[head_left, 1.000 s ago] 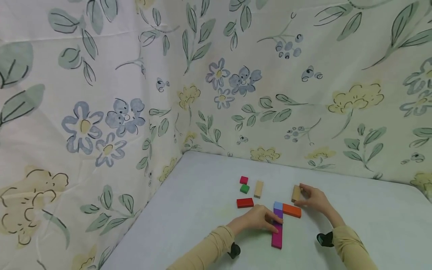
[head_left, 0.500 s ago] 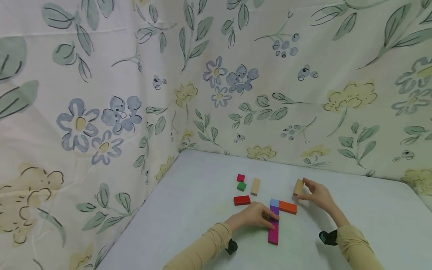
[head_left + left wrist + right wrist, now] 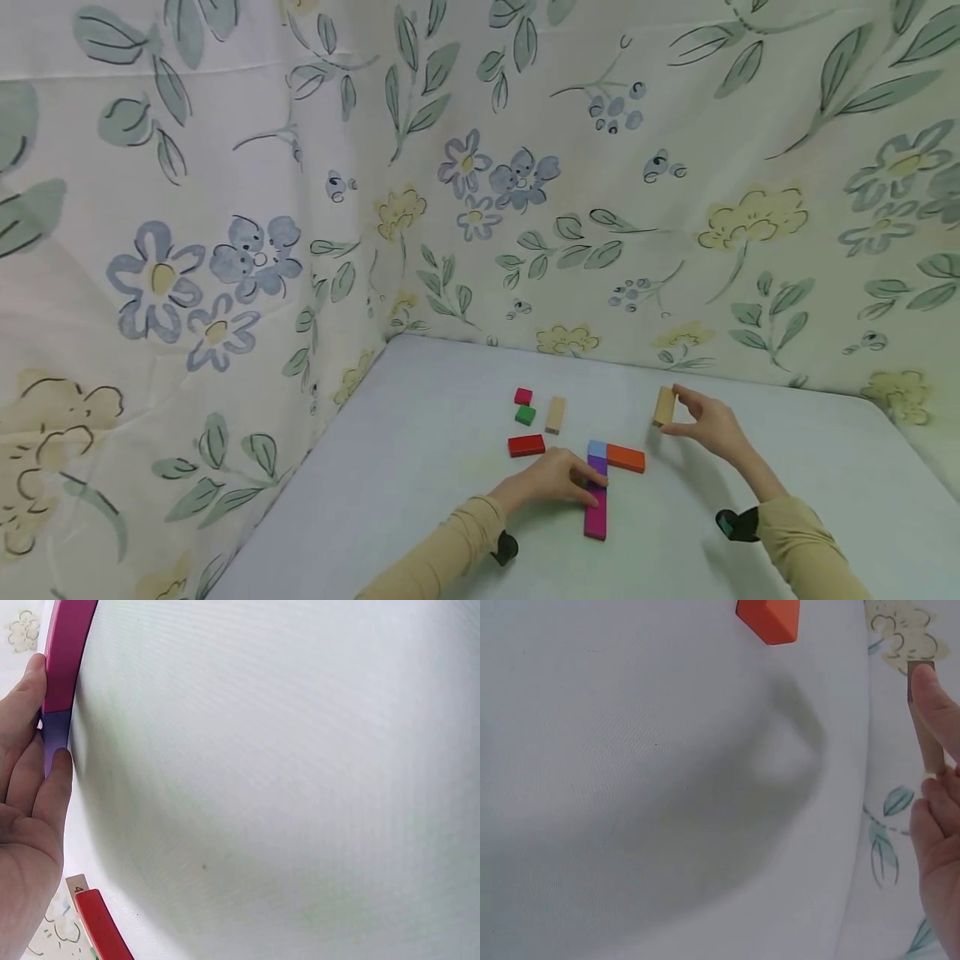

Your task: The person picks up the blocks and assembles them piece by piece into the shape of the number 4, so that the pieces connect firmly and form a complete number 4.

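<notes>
My right hand (image 3: 708,425) pinches a plain wooden block (image 3: 664,407) by its ends, thumb and finger at opposite ends. Below it on the white table lies its shadow, and the right wrist view shows the wooden block (image 3: 927,735) held off the surface. My left hand (image 3: 555,481) grips the purple block (image 3: 597,470) with curled fingers, its thumb by the magenta block (image 3: 596,521). Purple and magenta lie end to end, as the left wrist view confirms. A light blue block (image 3: 597,449) tops this row, with an orange block (image 3: 626,458) joined at its right.
Left of the row lie a red block (image 3: 527,446), a second plain wooden block (image 3: 554,415), a green cube (image 3: 525,414) and a crimson cube (image 3: 523,397). A floral cloth (image 3: 570,275) hangs behind and left of the white table (image 3: 420,433).
My right hand has raised the plain wooden block off the table and carried it up and away from the orange block. My left hand stays at the purple block. The head view has shifted slightly.
</notes>
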`<action>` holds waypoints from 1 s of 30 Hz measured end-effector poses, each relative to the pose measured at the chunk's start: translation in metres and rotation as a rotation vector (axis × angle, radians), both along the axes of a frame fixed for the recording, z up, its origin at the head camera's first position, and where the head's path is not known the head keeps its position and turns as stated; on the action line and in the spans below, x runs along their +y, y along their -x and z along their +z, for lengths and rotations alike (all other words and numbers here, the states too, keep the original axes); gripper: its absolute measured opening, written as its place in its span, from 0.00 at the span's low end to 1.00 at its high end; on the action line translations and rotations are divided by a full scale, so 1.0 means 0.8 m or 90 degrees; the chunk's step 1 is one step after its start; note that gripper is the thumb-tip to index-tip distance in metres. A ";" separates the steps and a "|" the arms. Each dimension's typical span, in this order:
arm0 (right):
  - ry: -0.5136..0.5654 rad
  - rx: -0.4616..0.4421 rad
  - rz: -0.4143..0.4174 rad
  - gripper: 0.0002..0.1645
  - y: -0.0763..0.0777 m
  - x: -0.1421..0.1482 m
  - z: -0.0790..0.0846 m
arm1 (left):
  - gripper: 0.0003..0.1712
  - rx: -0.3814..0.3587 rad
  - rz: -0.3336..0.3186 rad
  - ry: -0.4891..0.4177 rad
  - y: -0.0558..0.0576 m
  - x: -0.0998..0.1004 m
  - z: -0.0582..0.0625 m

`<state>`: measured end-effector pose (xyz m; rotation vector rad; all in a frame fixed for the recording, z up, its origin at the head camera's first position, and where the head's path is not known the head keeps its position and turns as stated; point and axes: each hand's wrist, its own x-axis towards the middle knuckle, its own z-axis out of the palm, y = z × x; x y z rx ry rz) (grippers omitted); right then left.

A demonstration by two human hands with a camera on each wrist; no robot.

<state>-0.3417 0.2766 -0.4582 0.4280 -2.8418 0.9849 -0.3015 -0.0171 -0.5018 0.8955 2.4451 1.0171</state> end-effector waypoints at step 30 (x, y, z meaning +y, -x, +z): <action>0.030 0.022 0.032 0.53 -0.003 -0.033 0.059 | 0.18 -0.009 0.019 0.008 0.003 0.003 -0.006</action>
